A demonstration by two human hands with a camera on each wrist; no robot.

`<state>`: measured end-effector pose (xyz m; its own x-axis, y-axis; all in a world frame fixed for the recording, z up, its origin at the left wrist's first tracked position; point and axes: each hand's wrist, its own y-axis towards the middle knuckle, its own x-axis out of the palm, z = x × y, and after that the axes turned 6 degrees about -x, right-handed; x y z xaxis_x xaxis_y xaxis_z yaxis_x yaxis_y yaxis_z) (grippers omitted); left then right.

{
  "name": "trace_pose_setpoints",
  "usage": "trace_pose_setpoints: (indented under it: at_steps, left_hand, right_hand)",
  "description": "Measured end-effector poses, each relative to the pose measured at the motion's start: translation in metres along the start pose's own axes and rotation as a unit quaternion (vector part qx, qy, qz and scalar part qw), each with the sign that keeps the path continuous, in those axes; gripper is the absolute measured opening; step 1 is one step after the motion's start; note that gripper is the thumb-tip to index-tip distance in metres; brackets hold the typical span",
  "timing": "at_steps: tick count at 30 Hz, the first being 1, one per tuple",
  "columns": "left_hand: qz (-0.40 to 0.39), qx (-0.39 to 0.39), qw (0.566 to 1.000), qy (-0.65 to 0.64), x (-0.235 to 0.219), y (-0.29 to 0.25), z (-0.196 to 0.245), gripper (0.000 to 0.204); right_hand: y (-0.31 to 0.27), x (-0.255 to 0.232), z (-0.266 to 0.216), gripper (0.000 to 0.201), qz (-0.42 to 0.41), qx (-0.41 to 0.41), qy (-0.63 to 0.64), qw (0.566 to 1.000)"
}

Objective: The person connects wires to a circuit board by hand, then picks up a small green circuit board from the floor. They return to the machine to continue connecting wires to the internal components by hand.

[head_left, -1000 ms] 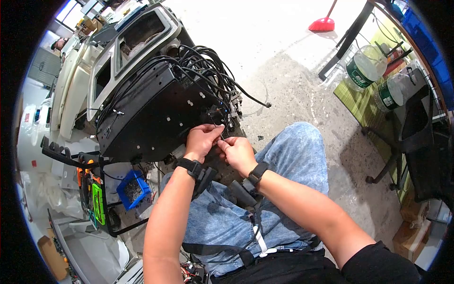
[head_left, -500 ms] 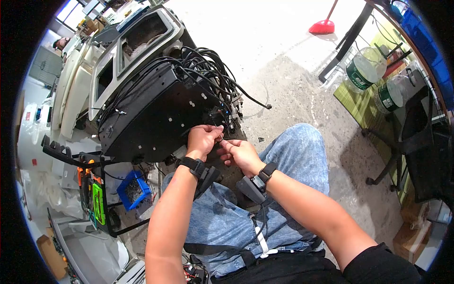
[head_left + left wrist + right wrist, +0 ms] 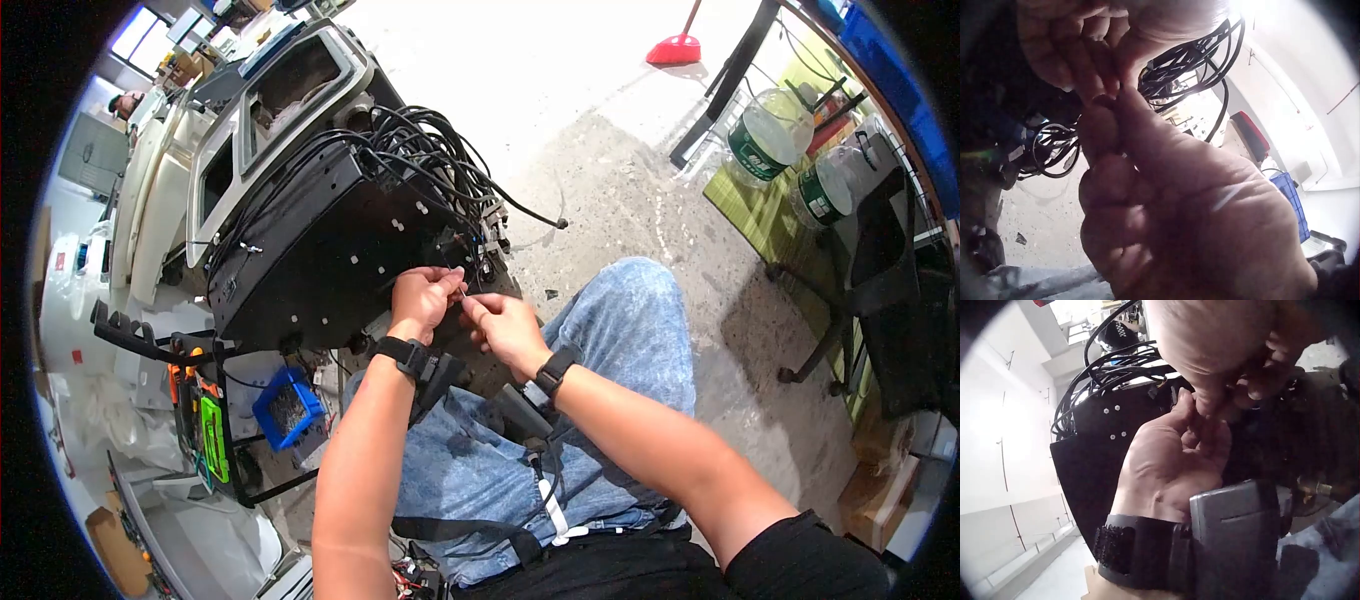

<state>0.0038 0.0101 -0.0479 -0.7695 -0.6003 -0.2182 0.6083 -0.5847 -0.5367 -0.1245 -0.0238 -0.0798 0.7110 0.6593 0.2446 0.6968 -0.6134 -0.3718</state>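
My left hand [image 3: 418, 300] pinches between thumb and forefinger at the lower right corner of a black metal panel [image 3: 320, 255]. Facing it, fingertips almost meeting, my right hand [image 3: 508, 330] pinches a thin wire-like strand [image 3: 462, 293] that spans the small gap between them. In the left wrist view the left hand [image 3: 1191, 200] fills the middle, and its fingertips meet those of the right hand [image 3: 1085, 44] above. The right wrist view has both sets of fingertips together in front of the panel [image 3: 1088, 462]; the fingers hide most of the strand.
A bundle of black cables [image 3: 430, 150] hangs over the panel's top edge, one end sticking out right. Below the panel stand a blue bin [image 3: 288, 408] of small parts and a green tool case [image 3: 214, 438]. Large bottles [image 3: 768, 138] and a chair [image 3: 880, 290] stand right.
My right hand drew slightly away to the right, then came back a little left, fingers still pinching. The left hand stays nearly in place. The head view has shifted slightly.
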Motion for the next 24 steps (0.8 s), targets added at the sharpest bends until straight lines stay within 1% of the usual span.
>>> trace_pose_setpoints:
  at_steps: [1, 2, 4, 5, 7, 8, 10, 11, 12, 14, 15, 17, 18, 19, 20, 21, 22, 23, 24]
  left_hand:
    - [0.004, -0.006, 1.0, -0.018, 0.001, 0.0, 0.001, 0.015]
    - [0.004, -0.005, 1.0, -0.018, 0.001, -0.001, 0.001, 0.015]
    - [0.009, -0.003, 1.0, -0.024, 0.001, -0.003, 0.002, 0.015]
    - [0.009, -0.003, 1.0, -0.023, 0.002, -0.004, 0.003, 0.015]
    - [0.005, -0.003, 1.0, -0.006, 0.002, -0.008, 0.007, 0.016]
    - [0.011, -0.002, 1.0, -0.007, 0.001, -0.008, 0.007, 0.016]
    - [0.013, -0.013, 1.0, -0.013, 0.002, -0.007, 0.005, 0.017]
    - [0.011, -0.009, 1.0, -0.005, 0.002, -0.006, 0.005, 0.018]
    - [0.002, -0.002, 1.0, -0.014, 0.001, -0.003, 0.001, 0.018]
    - [-0.009, -0.012, 1.0, -0.013, 0.0, -0.003, 0.002, 0.017]
    - [-0.009, -0.012, 1.0, -0.013, 0.001, -0.004, 0.002, 0.017]
    - [-0.014, -0.044, 0.998, -0.042, 0.003, -0.007, 0.005, 0.015]
    - [-0.014, -0.044, 0.998, -0.042, 0.002, -0.006, 0.004, 0.015]
    - [-0.022, -0.038, 0.998, -0.047, 0.002, -0.005, 0.002, 0.014]
    - [-0.031, -0.032, 0.998, -0.051, 0.003, -0.003, 0.001, 0.014]
    - [-0.033, -0.032, 0.998, -0.051, 0.004, -0.002, 0.0, 0.014]
    - [-0.043, -0.037, 0.996, -0.07, 0.005, -0.002, 0.0, 0.014]
    - [-0.052, -0.042, 0.994, -0.088, 0.005, -0.002, 0.0, 0.015]
    - [-0.053, -0.041, 0.994, -0.088, 0.006, -0.001, 0.0, 0.015]
  right_hand:
    - [-0.004, 0.001, -0.003, 0.033, 0.011, 0.064, 0.101, 0.993]
    - [-0.001, 0.0, 0.001, 0.039, 0.01, 0.153, 0.169, 0.974]
    - [0.003, -0.003, 0.004, 0.041, -0.039, 0.223, 0.233, 0.946]
    - [0.003, -0.003, 0.002, 0.041, -0.038, 0.223, 0.233, 0.946]
    - [0.002, 0.0, -0.004, 0.036, -0.068, 0.247, 0.312, 0.915]
    - [0.003, 0.002, -0.005, 0.036, -0.074, 0.248, 0.31, 0.915]
    - [0.003, 0.002, -0.006, 0.033, -0.053, 0.235, 0.349, 0.906]
    - [0.003, 0.003, -0.006, 0.03, -0.052, 0.236, 0.379, 0.893]
    - [0.003, 0.005, -0.006, 0.03, -0.055, 0.238, 0.376, 0.894]
    - [0.002, 0.008, -0.006, 0.027, -0.018, 0.238, 0.416, 0.877]
    - [0.003, 0.008, -0.004, 0.027, -0.018, 0.239, 0.416, 0.877]
    - [0.006, 0.008, 0.002, 0.024, 0.0, 0.2, 0.361, 0.911]
    - [0.007, 0.007, 0.005, 0.023, 0.009, 0.181, 0.332, 0.926]
    - [0.007, 0.007, 0.006, 0.023, 0.01, 0.181, 0.332, 0.926]
    - [0.008, 0.007, 0.005, 0.023, 0.042, 0.129, 0.258, 0.957]
    - [0.008, 0.007, 0.004, 0.023, 0.075, 0.075, 0.181, 0.978]
    - [0.01, 0.005, 0.007, 0.023, 0.076, 0.073, 0.181, 0.978]
    - [0.011, 0.003, 0.012, 0.023, 0.092, 0.005, 0.071, 0.993]
    - [0.013, 0.001, 0.016, 0.024, 0.106, -0.063, -0.039, 0.992]
